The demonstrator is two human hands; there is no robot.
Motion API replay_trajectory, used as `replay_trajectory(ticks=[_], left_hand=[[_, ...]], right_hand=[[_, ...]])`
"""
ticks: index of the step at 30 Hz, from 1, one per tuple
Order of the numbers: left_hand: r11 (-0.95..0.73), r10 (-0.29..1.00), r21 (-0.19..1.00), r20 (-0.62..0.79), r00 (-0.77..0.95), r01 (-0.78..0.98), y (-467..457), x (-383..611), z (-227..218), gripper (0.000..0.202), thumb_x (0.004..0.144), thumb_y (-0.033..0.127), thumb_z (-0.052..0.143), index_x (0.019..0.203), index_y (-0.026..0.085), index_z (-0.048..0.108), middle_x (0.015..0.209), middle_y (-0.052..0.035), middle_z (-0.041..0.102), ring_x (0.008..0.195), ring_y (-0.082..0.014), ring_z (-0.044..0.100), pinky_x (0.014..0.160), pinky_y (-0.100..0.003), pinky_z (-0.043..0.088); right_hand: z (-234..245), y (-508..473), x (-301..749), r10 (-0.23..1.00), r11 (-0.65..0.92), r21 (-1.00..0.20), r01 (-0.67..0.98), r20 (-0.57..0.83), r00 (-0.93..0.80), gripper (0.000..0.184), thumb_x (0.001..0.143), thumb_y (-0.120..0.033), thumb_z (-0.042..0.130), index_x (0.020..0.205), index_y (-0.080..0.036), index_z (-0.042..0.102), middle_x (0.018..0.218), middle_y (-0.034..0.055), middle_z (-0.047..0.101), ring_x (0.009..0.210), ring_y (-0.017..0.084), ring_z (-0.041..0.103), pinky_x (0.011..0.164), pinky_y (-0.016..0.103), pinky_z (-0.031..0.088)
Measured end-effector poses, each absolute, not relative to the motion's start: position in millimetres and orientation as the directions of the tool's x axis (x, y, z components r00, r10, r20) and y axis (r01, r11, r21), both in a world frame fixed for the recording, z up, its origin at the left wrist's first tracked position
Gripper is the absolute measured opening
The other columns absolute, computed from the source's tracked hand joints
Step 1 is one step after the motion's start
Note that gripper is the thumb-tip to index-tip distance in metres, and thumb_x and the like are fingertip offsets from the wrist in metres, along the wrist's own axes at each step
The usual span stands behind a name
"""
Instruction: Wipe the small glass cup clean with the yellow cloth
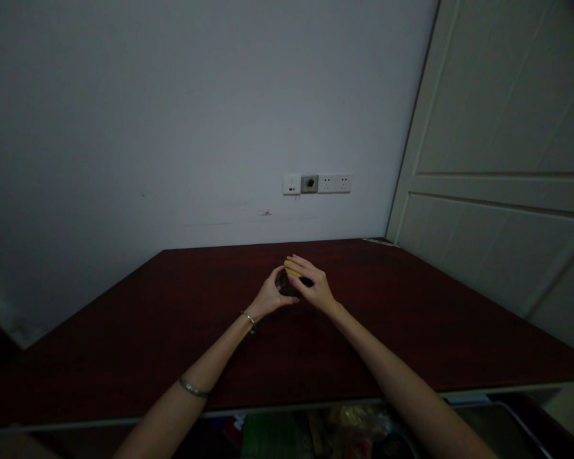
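A small see-through container [286,284], apparently a jar with dark contents or the dark table showing through it, is between my hands near the middle of the dark red tabletop [210,344]. My left hand [270,294] is wrapped round its side, thumb toward me. On top is a yellow lid [293,268], gripped between the thumb and fingers of my right hand [316,285]. The lid looks slightly tilted; whether it is seated on the container cannot be made out. My fingers hide part of both.
An open drawer [268,437] with mixed items lies below the table's front edge. Behind the table, a pale wall [220,127] carries a row of sockets [333,183]. A panelled white door [497,153] stands on the right. A thin strip [380,242] lies at the far right corner.
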State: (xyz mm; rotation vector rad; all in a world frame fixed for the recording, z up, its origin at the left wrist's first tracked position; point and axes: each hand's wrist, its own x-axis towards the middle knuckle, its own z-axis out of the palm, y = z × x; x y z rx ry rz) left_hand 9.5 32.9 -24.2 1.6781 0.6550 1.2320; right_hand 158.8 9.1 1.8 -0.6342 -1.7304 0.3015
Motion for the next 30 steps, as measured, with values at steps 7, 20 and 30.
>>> replay_trajectory(ticks=[7, 20, 30], left_hand=[[-0.269, 0.874, 0.922, 0.355, 0.331, -0.279, 22, 13, -11, 0.083, 0.043, 0.009, 0.081, 0.117, 0.015, 0.044, 0.124, -0.0136, 0.051, 0.116, -0.0294, 0.047, 0.102, -0.046, 0.034], [-0.319, 0.845, 0.905, 0.406, 0.348, -0.282, 19, 9, -5, 0.083, 0.044, 0.009, 0.08, 0.119, 0.016, 0.045, 0.126, -0.0123, 0.05, 0.118, -0.0292, 0.045, 0.102, -0.044, 0.035], [-0.371, 0.819, 0.896, 0.439, 0.369, -0.243, 25, 5, -5, 0.082, 0.046, 0.009, 0.08, 0.119, 0.016, 0.043, 0.126, -0.0127, 0.048, 0.12, -0.0288, 0.043, 0.105, -0.045, 0.032]], right_hand=[[0, 24, 155, 0.768, 0.64, -0.765, -0.074, 0.632, 0.102, 0.033, 0.08, -0.041, 0.053, 0.102, -0.02, 0.066, 0.111, 0.0062, 0.064, 0.107, 0.023, 0.057, 0.097, 0.041, 0.041], [12, 4, 161, 0.614, 0.788, -0.612, 0.064, 0.789, -0.004, 0.027, 0.079, -0.035, 0.057, 0.102, -0.026, 0.066, 0.116, 0.003, 0.061, 0.113, 0.022, 0.053, 0.102, 0.04, 0.037], [11, 12, 160, 0.709, 0.706, -0.708, -0.026, 0.705, 0.021, 0.033, 0.077, -0.04, 0.057, 0.104, -0.024, 0.065, 0.117, 0.004, 0.061, 0.114, 0.022, 0.052, 0.102, 0.039, 0.037]])
